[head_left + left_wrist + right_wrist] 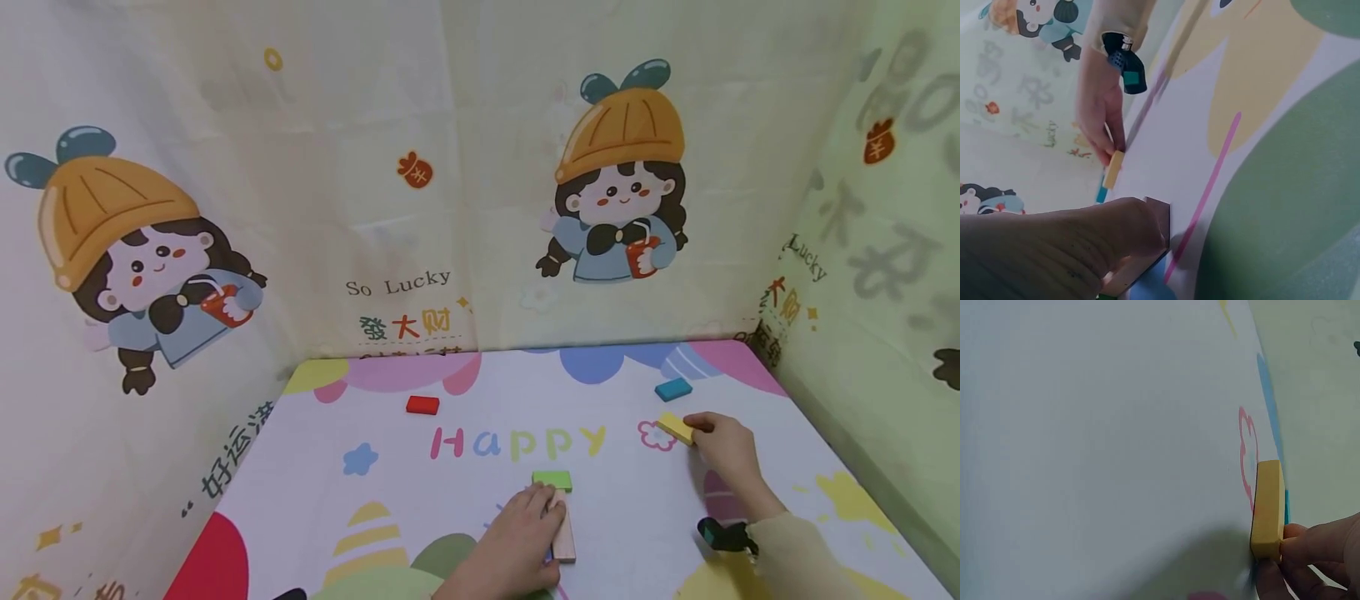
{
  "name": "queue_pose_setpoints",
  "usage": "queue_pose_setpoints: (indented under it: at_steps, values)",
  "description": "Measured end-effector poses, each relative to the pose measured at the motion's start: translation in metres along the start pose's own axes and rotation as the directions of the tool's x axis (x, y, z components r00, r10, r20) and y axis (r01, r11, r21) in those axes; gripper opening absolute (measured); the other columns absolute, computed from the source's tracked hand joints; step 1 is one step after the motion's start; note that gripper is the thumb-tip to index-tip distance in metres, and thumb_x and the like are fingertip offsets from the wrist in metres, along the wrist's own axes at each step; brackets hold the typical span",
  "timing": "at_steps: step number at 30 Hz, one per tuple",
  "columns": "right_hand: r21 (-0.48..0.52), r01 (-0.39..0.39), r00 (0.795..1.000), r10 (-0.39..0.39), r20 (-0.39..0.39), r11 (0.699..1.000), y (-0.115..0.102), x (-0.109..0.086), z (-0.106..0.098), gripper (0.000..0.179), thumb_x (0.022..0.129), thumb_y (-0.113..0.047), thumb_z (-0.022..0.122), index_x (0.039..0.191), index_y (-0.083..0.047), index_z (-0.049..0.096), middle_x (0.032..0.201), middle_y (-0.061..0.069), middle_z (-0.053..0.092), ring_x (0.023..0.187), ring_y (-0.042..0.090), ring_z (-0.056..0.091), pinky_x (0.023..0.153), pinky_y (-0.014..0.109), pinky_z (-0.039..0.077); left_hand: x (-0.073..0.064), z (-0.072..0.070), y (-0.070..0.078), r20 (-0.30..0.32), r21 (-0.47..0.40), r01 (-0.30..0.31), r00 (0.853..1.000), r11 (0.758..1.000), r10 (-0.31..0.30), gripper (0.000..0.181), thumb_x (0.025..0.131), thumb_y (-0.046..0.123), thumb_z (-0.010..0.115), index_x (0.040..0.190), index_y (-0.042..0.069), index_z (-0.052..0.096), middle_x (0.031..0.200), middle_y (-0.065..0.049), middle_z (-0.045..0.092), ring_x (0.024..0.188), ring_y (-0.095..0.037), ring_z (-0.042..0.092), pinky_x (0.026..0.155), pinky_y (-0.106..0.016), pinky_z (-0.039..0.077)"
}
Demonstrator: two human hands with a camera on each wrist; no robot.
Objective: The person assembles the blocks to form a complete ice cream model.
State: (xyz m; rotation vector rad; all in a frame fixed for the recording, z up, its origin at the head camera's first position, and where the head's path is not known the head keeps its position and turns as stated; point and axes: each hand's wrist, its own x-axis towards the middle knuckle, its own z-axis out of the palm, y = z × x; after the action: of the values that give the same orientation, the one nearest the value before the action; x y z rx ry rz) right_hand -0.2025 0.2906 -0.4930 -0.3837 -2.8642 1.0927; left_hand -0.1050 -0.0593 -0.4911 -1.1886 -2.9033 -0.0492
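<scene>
My right hand [726, 454] pinches one end of a yellow block [677, 428] between thumb and fingers, over the printed flower on the right side of the table. The right wrist view shows the same yellow block [1268, 509] lengthwise, fingertips at its near end. At the front centre my left hand [521, 533] holds a long plain wooden block [562, 533], its fingers bent over the left side and the thumb at the near end. A light green block [552, 481] lies crosswise at the wooden block's far end, right by my left fingertips.
A blue block [673, 389] lies just beyond the yellow one. Farther left, a red block [422, 405] rests near the back of the printed table cover [300, 467]. Printed cloth walls [487, 208] stand behind and at both sides.
</scene>
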Motion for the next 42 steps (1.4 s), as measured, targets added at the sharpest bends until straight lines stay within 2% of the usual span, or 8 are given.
queue_pose_setpoints:
  at_steps: [5, 11, 17, 21, 28, 35, 38, 42]
  values:
    - [0.011, 0.02, 1.0, -0.02, -0.005, 1.0, -0.01, 0.0, 0.01, 0.031, 0.095, -0.005, 0.056, 0.12, 0.01, 0.068, 0.12, 0.033, 0.066, 0.1, 0.039, 0.061, 0.068, 0.03, 0.05, 0.001, -0.001, 0.0, 0.015, -0.026, 0.012, 1.0, 1.0, -0.012, 0.067, 0.086, 0.04, 0.076, 0.145, 0.013, 0.057, 0.149, -0.006, 0.053, 0.139, -0.023, 0.05, 0.117, -0.032, 0.04]
    - [0.059, 0.034, 0.999, -0.035, 0.029, 0.998, -0.023, -0.005, 0.027, 0.031, 0.095, -0.004, 0.055, 0.119, 0.009, 0.069, 0.117, 0.031, 0.068, 0.095, 0.034, 0.062, 0.066, 0.028, 0.051, 0.001, -0.002, 0.001, 0.034, -0.048, 0.015, 0.999, 0.999, -0.014, 0.067, 0.086, 0.04, 0.075, 0.145, 0.014, 0.056, 0.15, -0.005, 0.052, 0.14, -0.022, 0.048, 0.117, -0.031, 0.04]
    - [0.051, 0.066, 0.997, -0.067, 0.028, 0.997, -0.039, -0.009, 0.047, 0.03, 0.094, -0.003, 0.055, 0.117, 0.004, 0.073, 0.117, 0.027, 0.07, 0.1, 0.035, 0.064, 0.075, 0.034, 0.052, 0.001, -0.002, 0.001, 0.035, -0.035, 0.005, 0.999, 0.999, -0.004, 0.066, 0.085, 0.04, 0.075, 0.143, 0.014, 0.057, 0.148, -0.004, 0.053, 0.139, -0.02, 0.049, 0.117, -0.032, 0.04]
    - [0.055, 0.1, 0.994, -0.102, 0.032, 0.993, -0.05, -0.013, 0.059, 0.029, 0.092, -0.001, 0.055, 0.114, 0.003, 0.074, 0.115, 0.025, 0.072, 0.098, 0.035, 0.065, 0.075, 0.037, 0.053, 0.003, -0.003, 0.001, 0.054, -0.037, 0.009, 0.998, 0.999, -0.007, 0.065, 0.085, 0.041, 0.075, 0.143, 0.016, 0.057, 0.147, -0.002, 0.053, 0.138, -0.019, 0.048, 0.117, -0.032, 0.04]
    - [0.035, 0.152, 0.988, -0.153, 0.013, 0.988, -0.065, -0.018, 0.075, 0.028, 0.089, -0.002, 0.058, 0.109, -0.004, 0.078, 0.112, 0.019, 0.075, 0.093, 0.03, 0.068, 0.074, 0.037, 0.048, 0.003, -0.001, 0.001, 0.015, -0.005, 0.001, 1.0, 1.0, -0.001, 0.065, 0.082, 0.043, 0.076, 0.139, 0.016, 0.059, 0.142, -0.002, 0.056, 0.134, -0.017, 0.051, 0.115, -0.03, 0.041]
    - [0.045, 0.162, 0.986, -0.164, 0.021, 0.986, -0.082, -0.021, 0.093, 0.025, 0.091, -0.001, 0.06, 0.108, -0.006, 0.079, 0.116, 0.018, 0.075, 0.089, 0.027, 0.064, 0.073, 0.038, 0.051, 0.004, -0.004, 0.001, 0.038, -0.046, 0.028, 0.999, 0.999, -0.026, 0.065, 0.082, 0.044, 0.077, 0.14, 0.018, 0.058, 0.143, 0.0, 0.055, 0.136, -0.017, 0.049, 0.116, -0.032, 0.04]
    - [0.038, 0.199, 0.98, -0.2, 0.02, 0.979, -0.09, -0.023, 0.1, 0.023, 0.092, -0.001, 0.062, 0.106, -0.007, 0.079, 0.115, 0.017, 0.075, 0.092, 0.027, 0.065, 0.077, 0.043, 0.053, 0.004, -0.006, 0.001, 0.041, -0.052, 0.039, 0.998, 0.998, -0.037, 0.066, 0.083, 0.043, 0.077, 0.14, 0.018, 0.057, 0.144, -0.001, 0.055, 0.137, -0.018, 0.049, 0.117, -0.033, 0.04]
    - [0.031, 0.242, 0.969, -0.243, 0.035, 0.97, -0.098, -0.025, 0.11, 0.021, 0.093, -0.001, 0.063, 0.105, -0.008, 0.079, 0.114, 0.014, 0.076, 0.101, 0.03, 0.068, 0.088, 0.05, 0.055, 0.003, -0.004, 0.0, 0.046, -0.06, 0.048, 0.998, 0.997, -0.045, 0.066, 0.083, 0.043, 0.076, 0.14, 0.017, 0.057, 0.145, -0.002, 0.054, 0.138, -0.019, 0.048, 0.118, -0.034, 0.039]
